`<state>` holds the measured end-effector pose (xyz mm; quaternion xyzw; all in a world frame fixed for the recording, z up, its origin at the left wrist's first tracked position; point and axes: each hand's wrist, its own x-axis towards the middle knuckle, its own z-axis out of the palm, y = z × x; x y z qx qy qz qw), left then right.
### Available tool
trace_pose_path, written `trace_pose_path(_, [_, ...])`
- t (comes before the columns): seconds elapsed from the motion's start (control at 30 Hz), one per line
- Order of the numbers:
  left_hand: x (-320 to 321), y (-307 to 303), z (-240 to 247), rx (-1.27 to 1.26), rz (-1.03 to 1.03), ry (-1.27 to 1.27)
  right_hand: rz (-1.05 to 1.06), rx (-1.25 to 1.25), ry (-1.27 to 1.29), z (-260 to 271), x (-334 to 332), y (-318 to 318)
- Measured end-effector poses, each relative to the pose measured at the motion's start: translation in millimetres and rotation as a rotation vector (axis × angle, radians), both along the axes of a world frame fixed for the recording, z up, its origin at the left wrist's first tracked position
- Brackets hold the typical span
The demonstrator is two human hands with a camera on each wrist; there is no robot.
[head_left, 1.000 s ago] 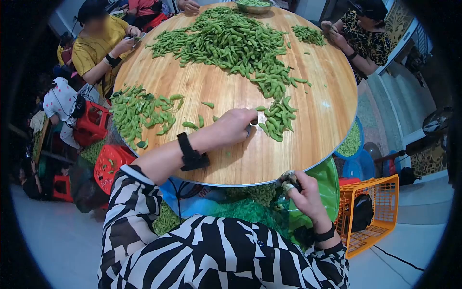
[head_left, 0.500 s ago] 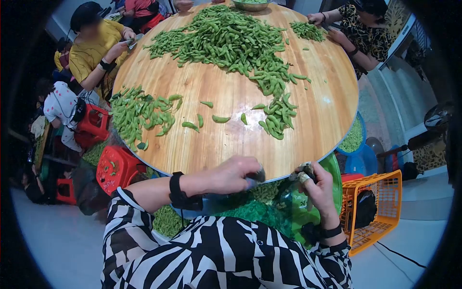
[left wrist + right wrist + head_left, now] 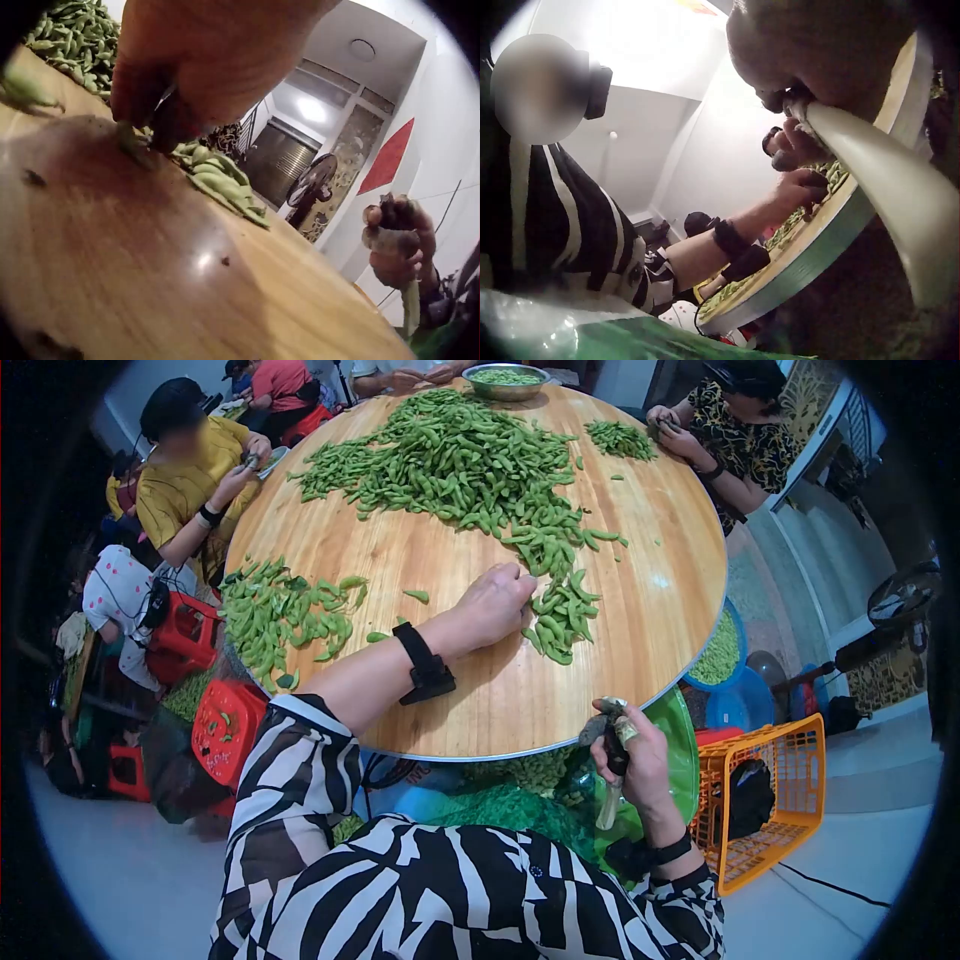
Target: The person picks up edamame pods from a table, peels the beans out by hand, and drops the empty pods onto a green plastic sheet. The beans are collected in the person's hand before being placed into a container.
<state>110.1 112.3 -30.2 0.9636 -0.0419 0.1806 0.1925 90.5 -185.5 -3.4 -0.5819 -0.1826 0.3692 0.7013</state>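
Observation:
My left hand [image 3: 490,608] reaches across the round wooden table [image 3: 455,715], fingers curled down beside a small cluster of green edamame pods [image 3: 567,618]. In the left wrist view its fingertips meet at the wood around a pod [image 3: 135,146], partly hidden by the fingers. My right hand [image 3: 648,760] is raised just off the table's near edge, gripping a tool by its middle. The tool's smooth, pale, flattened end [image 3: 889,187] sticks out below the fist; its other end is hidden. Dark and pale coverings [image 3: 625,730] wrap some right fingers.
A large heap of pods [image 3: 450,460] fills the far middle, with another pile [image 3: 285,610] at left. A metal bowl [image 3: 507,384] stands at the back. Other people sit around the table. An orange crate [image 3: 765,800] and red stool [image 3: 225,730] flank me.
My left hand came back to the near edge beside the right, then reached out to the pods again. Two loose pods in the middle are now out of sight by the left arm.

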Motion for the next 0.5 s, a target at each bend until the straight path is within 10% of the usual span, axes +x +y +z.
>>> trace_pose_path(0.17, [-20.6,-12.5,21.7,-0.364,0.024,0.208,0.002,0.017,-0.054,0.6,-2.1,10.8])
trace_pose_path(0.27, [-48.2,-36.0,34.6,-1.015,-0.032,0.419,0.008,0.037,-0.012,3.4,-1.0,21.0])
trace_pose_path(0.5, [-83.6,-74.8,24.3,-1.294,-0.179,0.237,0.065,0.069,0.005,4.7,-12.1,37.1])
